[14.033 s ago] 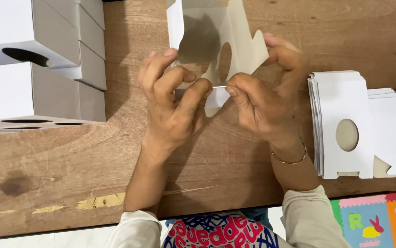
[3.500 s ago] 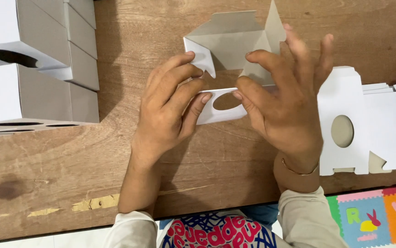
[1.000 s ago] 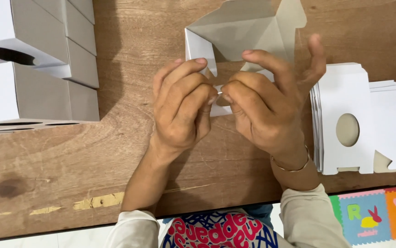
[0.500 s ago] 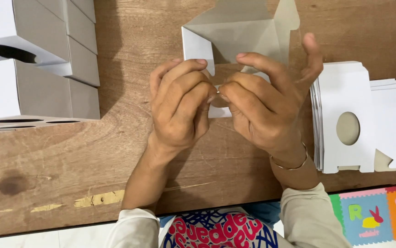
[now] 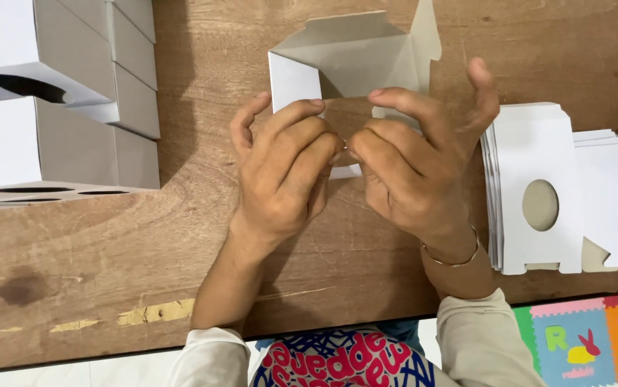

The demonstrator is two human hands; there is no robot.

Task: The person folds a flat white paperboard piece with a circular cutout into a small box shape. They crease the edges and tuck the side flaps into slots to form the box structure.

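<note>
A half-folded white card box (image 5: 352,61) is pinched at its near flap by the left hand (image 5: 284,172) and right hand (image 5: 413,168), over the tabletop (image 5: 108,244). It looks light and bendy, best held by its edges.

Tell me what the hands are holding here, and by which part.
Both the left hand and right hand pinch a part-folded white cardboard box at its near lower flap, fingertips meeting at the flap's edge.
</note>
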